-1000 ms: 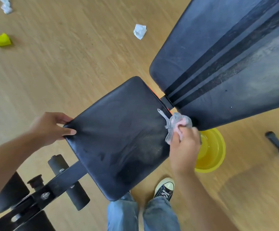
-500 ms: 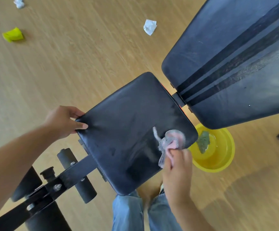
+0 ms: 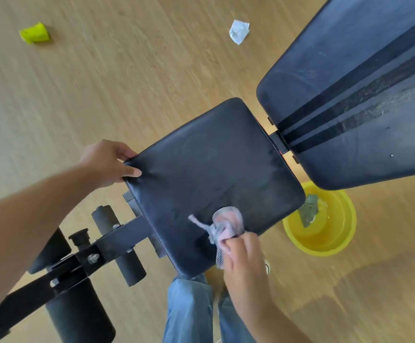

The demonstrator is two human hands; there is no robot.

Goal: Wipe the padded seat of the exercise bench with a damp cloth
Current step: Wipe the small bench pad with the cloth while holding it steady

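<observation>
Head cam looks straight down at the black seat (image 3: 211,179): the right hand (image 3: 244,253) is bunched around a pinkish cloth (image 3: 225,225) pressed on the seat's near right edge. The left hand (image 3: 107,164) grips the seat's left corner, thumb on top. A yellow bowl (image 3: 325,240) sits on the floor just beside the seat.

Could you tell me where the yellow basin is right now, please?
The yellow basin sits on the wooden floor at the right of the head view, partly under the backrest and just beyond the seat pad's right corner.
</observation>
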